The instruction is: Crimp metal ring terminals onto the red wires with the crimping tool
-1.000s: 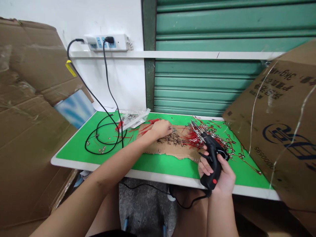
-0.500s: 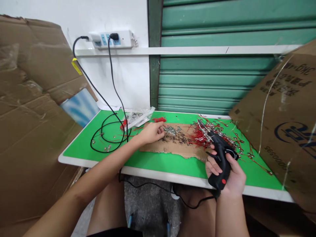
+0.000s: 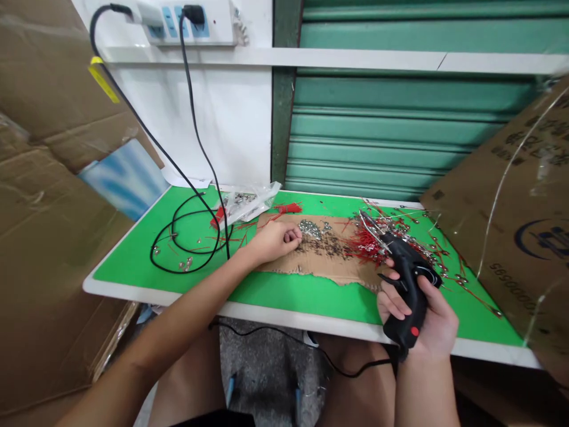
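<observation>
My right hand is wrapped round the black handle of a corded soldering gun with a trigger and a red dot. Its metal prongs point up and left, over a heap of red wires with small metal ends. My left hand rests at the left part of a flat piece of cardboard, fingertips pinched together. Whatever lies between them is too small to make out. Just beyond those fingers sits a cluster of small shiny metal pieces.
A clear plastic bag with metal pieces and a bundle of red wires lie at the back. Looped black cable covers the table's left side. Cardboard sheets stand at both sides; a power strip hangs above.
My left hand has drawn back slightly from the metal pieces, and its fingers are curled closer together. The camera view has tilted and come nearer. The soldering gun stays in my right hand.
</observation>
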{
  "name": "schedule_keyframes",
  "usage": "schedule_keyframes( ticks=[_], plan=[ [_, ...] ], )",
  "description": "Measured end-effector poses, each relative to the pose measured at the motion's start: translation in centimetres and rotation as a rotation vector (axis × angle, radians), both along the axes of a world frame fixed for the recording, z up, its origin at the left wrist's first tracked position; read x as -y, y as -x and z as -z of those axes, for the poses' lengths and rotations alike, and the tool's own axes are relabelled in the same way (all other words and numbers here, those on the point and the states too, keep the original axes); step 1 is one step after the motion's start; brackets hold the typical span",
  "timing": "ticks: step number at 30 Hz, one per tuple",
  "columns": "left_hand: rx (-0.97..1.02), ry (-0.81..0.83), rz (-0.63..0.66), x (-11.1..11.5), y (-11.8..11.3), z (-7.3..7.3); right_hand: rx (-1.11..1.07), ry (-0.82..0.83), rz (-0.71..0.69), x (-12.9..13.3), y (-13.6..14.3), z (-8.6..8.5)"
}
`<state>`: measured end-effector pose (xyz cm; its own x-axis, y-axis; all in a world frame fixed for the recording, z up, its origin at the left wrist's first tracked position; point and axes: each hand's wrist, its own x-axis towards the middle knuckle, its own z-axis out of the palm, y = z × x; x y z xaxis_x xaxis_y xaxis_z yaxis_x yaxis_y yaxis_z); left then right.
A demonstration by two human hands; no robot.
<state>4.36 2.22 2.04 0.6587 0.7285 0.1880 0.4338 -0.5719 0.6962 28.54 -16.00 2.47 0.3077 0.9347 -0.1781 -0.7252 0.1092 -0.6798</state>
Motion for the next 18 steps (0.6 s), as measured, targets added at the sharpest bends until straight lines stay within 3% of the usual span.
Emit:
schedule_keyframes(
  ticks=[7, 10, 16, 18],
  plan=[
    [-0.111, -0.125, -0.018, 0.0, -0.2, 0.6, 0.1, 0.02, -0.023, -0.1, -0.1, 0.2],
    [-0.134, -0.189, -0.031, 0.0, 0.0, 0.2, 0.068, 0.032, -0.021, -0.2, -0.3, 0.5],
    [-0.254, -0.246, -0.333, -0.4, 2.0, -1.2, 0.092, 0.028, -0.029, -0.1, -0.4, 0.5],
    [-0.32, -0.224, -0.371, -0.6, 2.6, -1.3, 0.119, 0.032, -0.034, -0.1, -0.3, 0.4]
  ],
)
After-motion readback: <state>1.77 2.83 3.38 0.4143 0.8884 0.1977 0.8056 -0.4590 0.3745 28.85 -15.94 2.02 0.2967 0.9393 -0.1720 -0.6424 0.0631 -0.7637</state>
